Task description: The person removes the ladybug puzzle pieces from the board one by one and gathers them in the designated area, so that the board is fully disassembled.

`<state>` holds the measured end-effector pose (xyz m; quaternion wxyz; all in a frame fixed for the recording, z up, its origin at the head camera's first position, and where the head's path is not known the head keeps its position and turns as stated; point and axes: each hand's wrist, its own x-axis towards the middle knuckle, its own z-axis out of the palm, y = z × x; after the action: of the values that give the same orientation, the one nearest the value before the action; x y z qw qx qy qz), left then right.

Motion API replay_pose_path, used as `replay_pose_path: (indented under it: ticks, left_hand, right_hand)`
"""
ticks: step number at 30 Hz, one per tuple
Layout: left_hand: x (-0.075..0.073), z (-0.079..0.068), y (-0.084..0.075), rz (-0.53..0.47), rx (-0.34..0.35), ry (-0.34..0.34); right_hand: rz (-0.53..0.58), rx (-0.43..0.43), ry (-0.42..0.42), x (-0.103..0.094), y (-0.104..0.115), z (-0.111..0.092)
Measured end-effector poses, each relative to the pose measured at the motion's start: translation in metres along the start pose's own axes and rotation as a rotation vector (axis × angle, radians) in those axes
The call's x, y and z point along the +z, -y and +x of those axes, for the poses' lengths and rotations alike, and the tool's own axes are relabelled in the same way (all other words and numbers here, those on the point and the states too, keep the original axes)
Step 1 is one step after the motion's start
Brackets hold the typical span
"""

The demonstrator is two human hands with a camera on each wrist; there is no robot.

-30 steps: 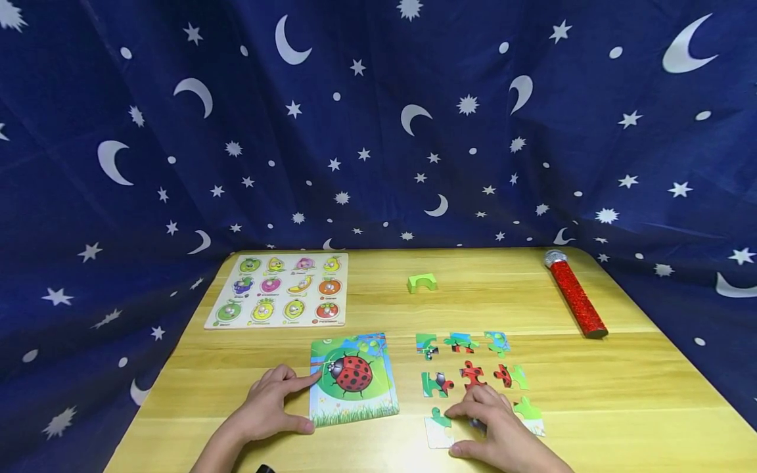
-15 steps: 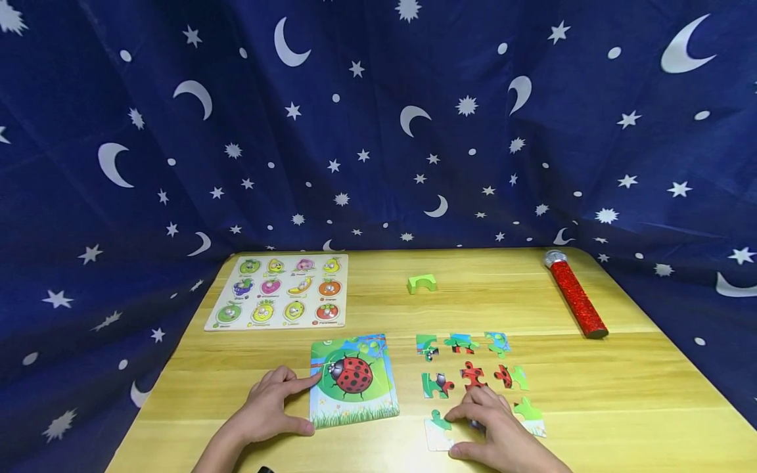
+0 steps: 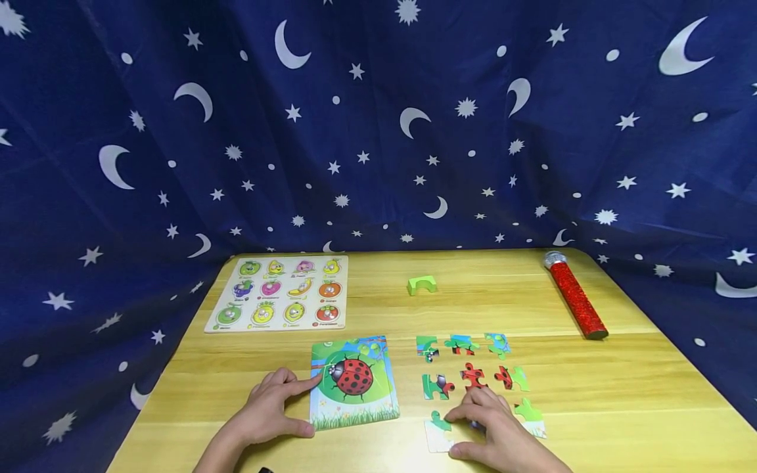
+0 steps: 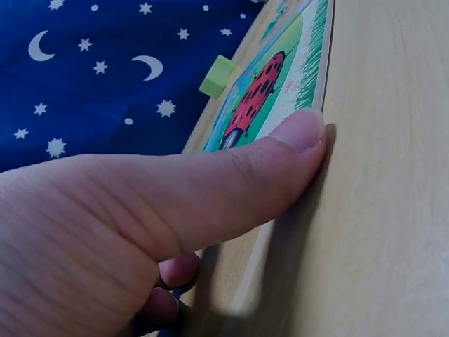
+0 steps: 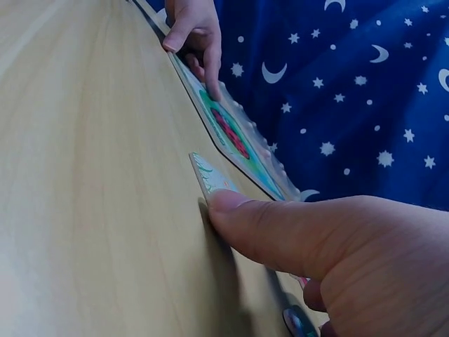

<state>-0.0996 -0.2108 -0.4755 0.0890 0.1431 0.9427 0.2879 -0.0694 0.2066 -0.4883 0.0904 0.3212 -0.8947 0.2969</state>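
My left hand [image 3: 266, 407] lies at the left side of a square ladybug puzzle board [image 3: 381, 387]. Its straight index finger touches the left edge, and the thumb [image 4: 295, 133] presses at the near left corner. Right of the board, my right hand [image 3: 497, 427] pinches a white-and-green jigsaw piece [image 3: 436, 439] between thumb and index finger, flat on the table. In the right wrist view the thumb covers part of this piece [image 5: 210, 175]. Several other jigsaw pieces [image 3: 472, 376] lie in loose rows beyond; one under the right hand is mostly hidden.
A fruit peg puzzle [image 3: 278, 289] lies at the back left of the wooden table [image 3: 378, 309]. A green arch block [image 3: 422, 284] stands at the back middle. At the right lies a red glittery toy microphone [image 3: 576, 299]. A dark blue curtain [image 3: 378, 131] hangs behind.
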Motion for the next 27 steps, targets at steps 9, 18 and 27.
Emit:
replay_pose_path:
  ticks: [9, 18, 27]
  left_hand:
    - [-0.001, 0.001, 0.000, -0.016, -0.009, 0.025]
    - [-0.002, 0.001, 0.000, -0.032, -0.011, 0.041]
    - [-0.005, 0.002, 0.002, -0.017, 0.002, 0.060]
  right_hand:
    - [-0.025, -0.034, -0.034, 0.002, -0.001, 0.001]
    - [-0.049, 0.040, -0.010, -0.011, 0.001, 0.000]
    - [-0.095, 0.161, -0.043, -0.027, -0.005, -0.002]
